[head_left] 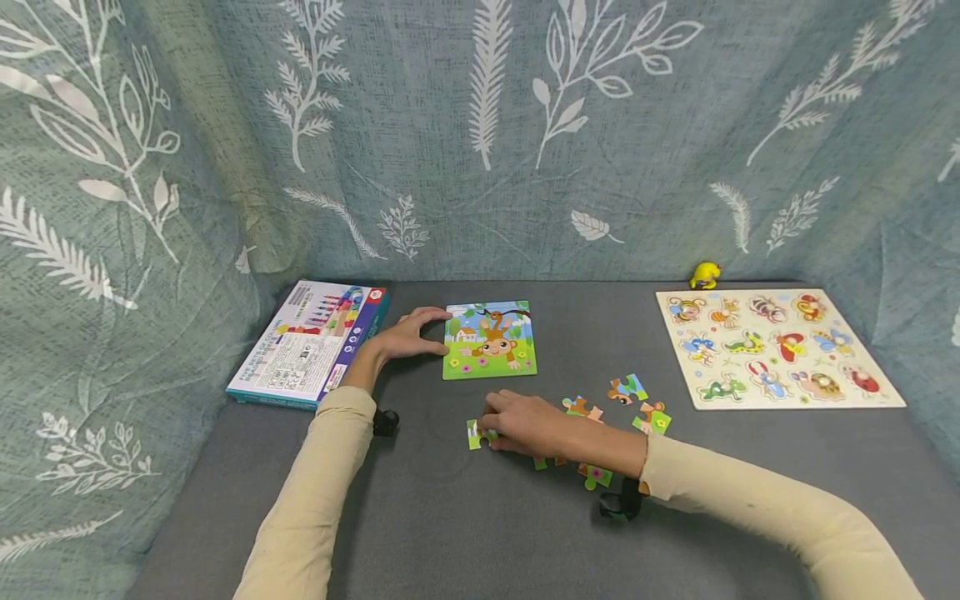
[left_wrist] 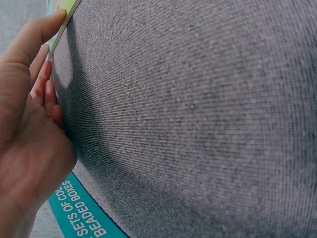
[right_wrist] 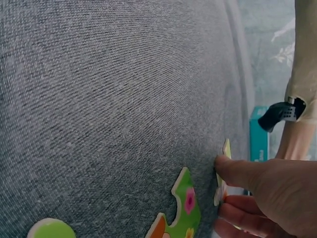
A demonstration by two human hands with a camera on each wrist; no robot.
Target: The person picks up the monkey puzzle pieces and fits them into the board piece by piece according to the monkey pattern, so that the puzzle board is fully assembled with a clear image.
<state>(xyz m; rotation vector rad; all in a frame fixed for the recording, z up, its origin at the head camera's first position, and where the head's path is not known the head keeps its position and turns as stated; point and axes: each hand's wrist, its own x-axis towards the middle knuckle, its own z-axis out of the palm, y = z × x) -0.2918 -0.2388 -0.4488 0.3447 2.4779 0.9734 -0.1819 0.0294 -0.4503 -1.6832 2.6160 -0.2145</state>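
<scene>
My left hand (head_left: 408,335) is at the left edge of a square monkey picture board (head_left: 489,340); its thumb (left_wrist: 52,22) touches that edge in the left wrist view. My right hand (head_left: 525,425) pinches a puzzle piece (head_left: 474,435) low at the tabletop, below the board. Thumb and fingers cover part of that piece. In the right wrist view the held piece (right_wrist: 226,148) appears nearly edge-on. More loose puzzle pieces lie about the right hand: a blue-and-brown one (head_left: 627,388), a green one (head_left: 654,418) and a flowered one (head_left: 596,475). The right forearm hides some of them.
A flat bead-set box (head_left: 303,346) lies left of the left forearm. At the right is a wooden insect puzzle board (head_left: 780,350), with a small yellow toy (head_left: 705,275) behind it. A leaf-patterned curtain (head_left: 480,208) hangs behind the grey tabletop (head_left: 420,517).
</scene>
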